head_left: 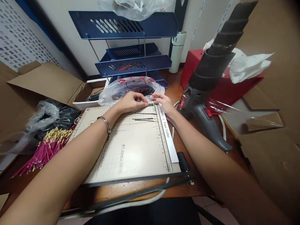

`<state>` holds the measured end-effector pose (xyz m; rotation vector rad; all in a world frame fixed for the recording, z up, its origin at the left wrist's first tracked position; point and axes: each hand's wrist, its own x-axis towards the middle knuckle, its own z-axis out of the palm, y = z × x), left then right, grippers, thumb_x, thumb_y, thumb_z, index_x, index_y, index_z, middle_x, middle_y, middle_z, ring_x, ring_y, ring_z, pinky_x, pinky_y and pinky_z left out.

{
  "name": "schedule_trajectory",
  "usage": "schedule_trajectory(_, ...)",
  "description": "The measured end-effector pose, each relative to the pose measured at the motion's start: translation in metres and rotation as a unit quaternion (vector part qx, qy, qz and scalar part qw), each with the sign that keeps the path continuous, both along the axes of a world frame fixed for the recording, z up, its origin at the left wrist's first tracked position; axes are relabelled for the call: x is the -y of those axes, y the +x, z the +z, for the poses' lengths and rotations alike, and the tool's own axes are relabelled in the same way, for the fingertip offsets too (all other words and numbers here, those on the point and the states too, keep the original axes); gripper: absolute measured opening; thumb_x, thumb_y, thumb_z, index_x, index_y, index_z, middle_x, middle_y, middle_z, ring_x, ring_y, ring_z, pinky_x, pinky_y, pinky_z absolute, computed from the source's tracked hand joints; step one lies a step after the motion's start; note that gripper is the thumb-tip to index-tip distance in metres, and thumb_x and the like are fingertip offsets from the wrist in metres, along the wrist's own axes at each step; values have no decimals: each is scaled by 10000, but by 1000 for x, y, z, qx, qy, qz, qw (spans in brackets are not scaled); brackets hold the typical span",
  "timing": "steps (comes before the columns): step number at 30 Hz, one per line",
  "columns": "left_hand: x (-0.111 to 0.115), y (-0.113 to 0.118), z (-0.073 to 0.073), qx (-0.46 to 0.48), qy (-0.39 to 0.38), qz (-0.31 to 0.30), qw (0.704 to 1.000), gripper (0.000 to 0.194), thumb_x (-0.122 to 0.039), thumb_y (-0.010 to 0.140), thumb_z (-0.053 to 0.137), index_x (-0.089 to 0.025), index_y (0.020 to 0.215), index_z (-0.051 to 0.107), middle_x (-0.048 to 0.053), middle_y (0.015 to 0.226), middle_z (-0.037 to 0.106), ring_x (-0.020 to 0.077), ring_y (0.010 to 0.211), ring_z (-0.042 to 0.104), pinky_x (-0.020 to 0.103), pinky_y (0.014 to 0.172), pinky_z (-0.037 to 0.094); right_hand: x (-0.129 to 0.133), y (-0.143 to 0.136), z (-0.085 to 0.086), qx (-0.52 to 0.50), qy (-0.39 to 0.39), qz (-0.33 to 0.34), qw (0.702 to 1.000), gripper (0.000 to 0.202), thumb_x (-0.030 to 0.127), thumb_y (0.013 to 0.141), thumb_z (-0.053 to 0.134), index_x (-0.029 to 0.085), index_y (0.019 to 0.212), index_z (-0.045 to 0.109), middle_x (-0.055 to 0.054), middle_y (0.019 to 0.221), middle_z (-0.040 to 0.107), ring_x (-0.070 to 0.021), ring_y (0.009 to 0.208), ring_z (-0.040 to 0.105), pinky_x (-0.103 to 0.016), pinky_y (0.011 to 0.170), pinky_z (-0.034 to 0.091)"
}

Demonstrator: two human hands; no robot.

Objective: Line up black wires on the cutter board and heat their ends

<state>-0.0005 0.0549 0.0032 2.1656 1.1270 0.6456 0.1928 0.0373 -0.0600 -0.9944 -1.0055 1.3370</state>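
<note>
A cream-coloured paper cutter with printed size lines and a ruler strip lies on the table before me. Over its far edge my left hand, a metal bracelet at the wrist, is closed in a pinch around a thin black strip. My right hand meets it from the other side, fingertips drawn together close to the strip's end; what they grip is too small to make out. Several thin black strips lie loose on the board, nearer to me than the hands.
A heat gun stands at the right, by a red tissue box. Behind are blue tray shelves, a clear plastic bag and a pale green bottle. Magenta cords with gold ends lie left, beside cardboard boxes.
</note>
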Motion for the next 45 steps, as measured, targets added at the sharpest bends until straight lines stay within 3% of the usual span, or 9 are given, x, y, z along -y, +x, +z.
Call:
schedule_trajectory(7, -1, -1, 2, -3, -15, -4, 1000, 312, -478, 776, 781, -171, 822, 806, 21, 729, 692, 134, 668, 504, 290, 672, 371, 0, -1, 0, -13, -4, 6, 1000, 340, 214, 560, 642, 235, 898, 669, -5, 909, 745, -221, 918, 650, -458, 1027, 518)
schedule_trajectory(14, -3, -2, 0, -6, -7, -4, 1000, 236, -399, 751, 784, -180, 834, 821, 17, 720, 693, 132, 655, 494, 287, 661, 369, 1, 0, -1, 4, 17, 18, 1000, 334, 227, 585, 637, 235, 918, 657, -26, 952, 744, -246, 991, 652, -468, 1037, 503)
schedule_trajectory(21, -1, -3, 2, 1, -25, -26, 999, 297, -427, 717, 837, -178, 876, 811, -2, 698, 644, 118, 644, 462, 281, 652, 353, 1, -1, 1, -16, 0, 12, 1000, 346, 198, 566, 636, 229, 908, 677, -14, 913, 749, -225, 925, 654, -459, 1029, 523)
schedule_trajectory(28, 0, -2, 3, -17, -20, 5, 1000, 272, -418, 765, 780, -159, 840, 815, 20, 731, 699, 124, 651, 490, 285, 653, 372, 2, -1, 3, -5, 2, 9, 1000, 326, 215, 576, 648, 220, 901, 676, -5, 892, 743, -218, 927, 654, -466, 1069, 501)
schedule_trajectory(34, -1, -1, 1, -20, 35, 16, 999, 275, -428, 750, 800, -164, 824, 827, 50, 830, 736, 137, 703, 513, 303, 687, 384, 1, 0, 2, 2, 14, 12, 1000, 329, 197, 580, 624, 224, 905, 668, -7, 906, 746, -219, 935, 650, -464, 1071, 494)
schedule_trajectory(45, 1, 0, 3, -36, 33, 32, 998, 260, -401, 744, 781, -150, 803, 811, 20, 702, 676, 130, 665, 482, 296, 665, 367, 2, 1, 5, 5, 16, 23, 1000, 351, 171, 572, 612, 214, 917, 659, -19, 929, 738, -234, 992, 654, -497, 1129, 463)
